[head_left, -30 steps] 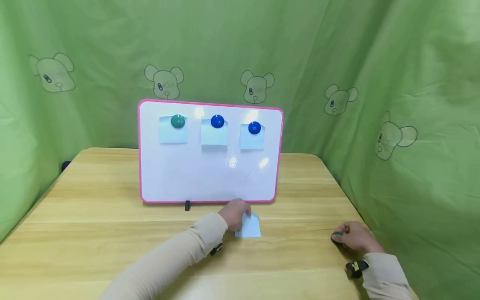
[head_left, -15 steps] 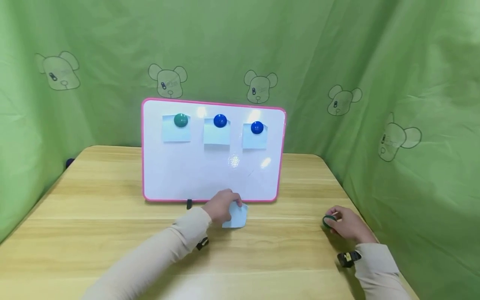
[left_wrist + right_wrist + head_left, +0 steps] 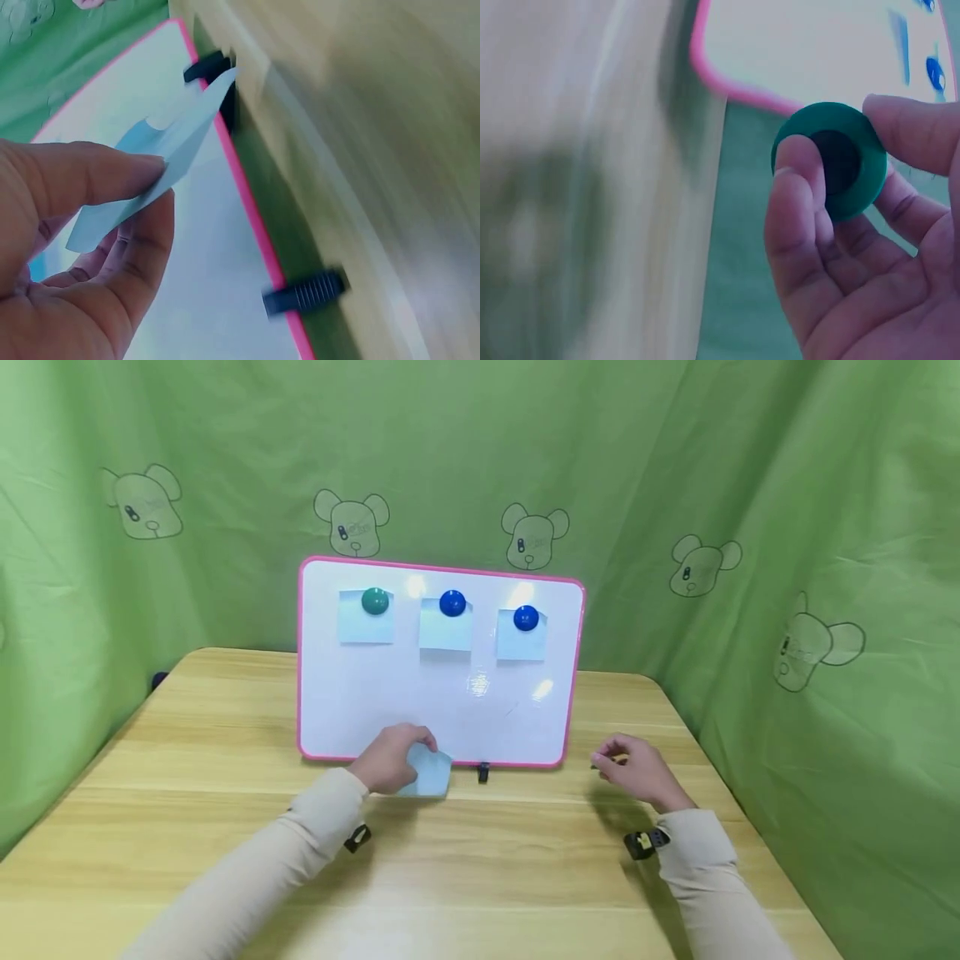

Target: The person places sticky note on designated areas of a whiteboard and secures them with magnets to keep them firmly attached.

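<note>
My left hand [image 3: 390, 760] pinches a light blue sticky note [image 3: 430, 772] between thumb and fingers, in front of the whiteboard's lower edge. In the left wrist view the note [image 3: 161, 169] is slightly bent and seen nearly edge-on. Off the board's lower right corner, my right hand [image 3: 637, 770] holds a round green magnet [image 3: 847, 195] by its rim, its dark back facing the right wrist camera. The pink-framed whiteboard [image 3: 420, 702] stands upright. Three notes hang along its top, one under a green magnet [image 3: 375, 601], the others under blue magnets [image 3: 452, 602] [image 3: 526, 617].
The board stands on a wooden table [image 3: 480, 877], with a black foot [image 3: 483, 772] sticking out at its base. A second black foot shows in the left wrist view. Green curtains [image 3: 450, 452] with mouse-head drawings close off the back and sides.
My left hand has moved left along the board's base with the note, uncovering a black foot. The right hand has come up and left toward the board with the green magnet.
</note>
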Motion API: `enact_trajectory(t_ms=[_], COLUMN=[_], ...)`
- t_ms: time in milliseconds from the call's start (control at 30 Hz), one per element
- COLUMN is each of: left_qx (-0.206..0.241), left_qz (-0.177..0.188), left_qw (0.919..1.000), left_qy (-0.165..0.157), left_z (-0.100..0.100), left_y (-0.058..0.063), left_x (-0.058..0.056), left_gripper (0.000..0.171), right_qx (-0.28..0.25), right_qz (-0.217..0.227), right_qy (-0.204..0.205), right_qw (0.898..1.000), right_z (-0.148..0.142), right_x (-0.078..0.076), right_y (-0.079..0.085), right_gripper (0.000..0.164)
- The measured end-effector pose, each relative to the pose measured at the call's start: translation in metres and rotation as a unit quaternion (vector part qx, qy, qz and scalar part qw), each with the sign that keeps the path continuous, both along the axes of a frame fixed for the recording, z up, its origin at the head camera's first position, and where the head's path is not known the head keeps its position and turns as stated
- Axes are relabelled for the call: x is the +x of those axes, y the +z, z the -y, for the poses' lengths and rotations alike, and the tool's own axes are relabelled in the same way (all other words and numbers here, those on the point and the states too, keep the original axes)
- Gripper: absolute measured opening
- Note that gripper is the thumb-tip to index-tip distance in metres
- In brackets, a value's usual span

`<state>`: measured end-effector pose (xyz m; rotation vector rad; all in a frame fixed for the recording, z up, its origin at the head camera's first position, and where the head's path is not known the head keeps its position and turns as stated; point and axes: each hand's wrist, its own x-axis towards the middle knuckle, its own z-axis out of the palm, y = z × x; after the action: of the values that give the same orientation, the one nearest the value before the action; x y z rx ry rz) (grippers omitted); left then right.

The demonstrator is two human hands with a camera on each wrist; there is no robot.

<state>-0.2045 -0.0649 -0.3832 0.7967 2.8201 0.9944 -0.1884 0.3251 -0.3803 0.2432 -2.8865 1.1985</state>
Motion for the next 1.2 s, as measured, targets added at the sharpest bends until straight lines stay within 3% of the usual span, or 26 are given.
enact_trajectory(t_ms=[200,433,633,767,1033,1200], left_qx=[0.024,0.085,0.146,0.180,0.174,0.163], left_qz=[0.013,0.022,0.056,0.058,0.034,0.000], left_qw=[0.9986,0.9915,0.9749,0.9650,0.9597,0.9616], left_qy=[0.046,0.096,0.159,0.182,0.218,0.221], left_z=[0.029,0.056,0.070,0.075,0.080,0.081], left_y=[0.005,0.011,0.012,0.010,0.008,0.005], left_x=[0.001,-0.002,-0.003,-0.003,-0.004,-0.005], left_gripper=[0.044,0.037,0.032,0.034,0.036,0.027], right_qx=[-0.022,-0.062,-0.076,-0.070,-0.073,-0.076], right_qz=[-0.054,-0.055,-0.028,-0.020,-0.034,-0.033], right_qy=[0.048,0.054,0.052,0.034,0.033,0.045], right_qw=[0.997,0.995,0.995,0.997,0.996,0.996], right_z=[0.041,0.086,0.114,0.124,0.140,0.150], right_x=[-0.020,-0.037,-0.047,-0.050,-0.052,-0.054], right_y=[0.006,0.013,0.012,0.009,0.000,-0.005], right_gripper=[0.007,0.014,0.025,0.031,0.032,0.034])
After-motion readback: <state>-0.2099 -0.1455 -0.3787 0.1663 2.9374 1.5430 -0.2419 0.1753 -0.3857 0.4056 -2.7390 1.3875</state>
